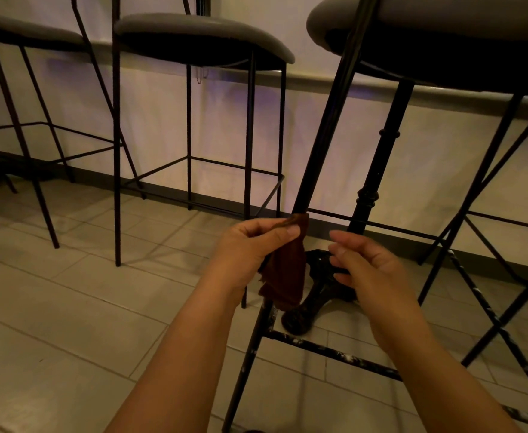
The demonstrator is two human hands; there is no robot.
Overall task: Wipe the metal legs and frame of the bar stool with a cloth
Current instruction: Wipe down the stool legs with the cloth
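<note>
Here, left hand (250,245) pinching brown cloth (284,270) against near stool leg (322,135), possibly wrapped around it. Right hand (365,260) just right, fingers loose, holding nothing.

The tiled floor (69,307) carries three bar stools (200,39) and a black table pedestal (328,285).

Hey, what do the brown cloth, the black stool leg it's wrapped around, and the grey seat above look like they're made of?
The brown cloth looks like soft woven fabric: it hangs in limp folds from the left hand. The black stool leg appears to be painted metal, thin, straight and dark, with whitish specks lower down. The grey seat seems padded and upholstered, with a rounded, matte edge; fabric or vinyl, I can't tell.
</note>
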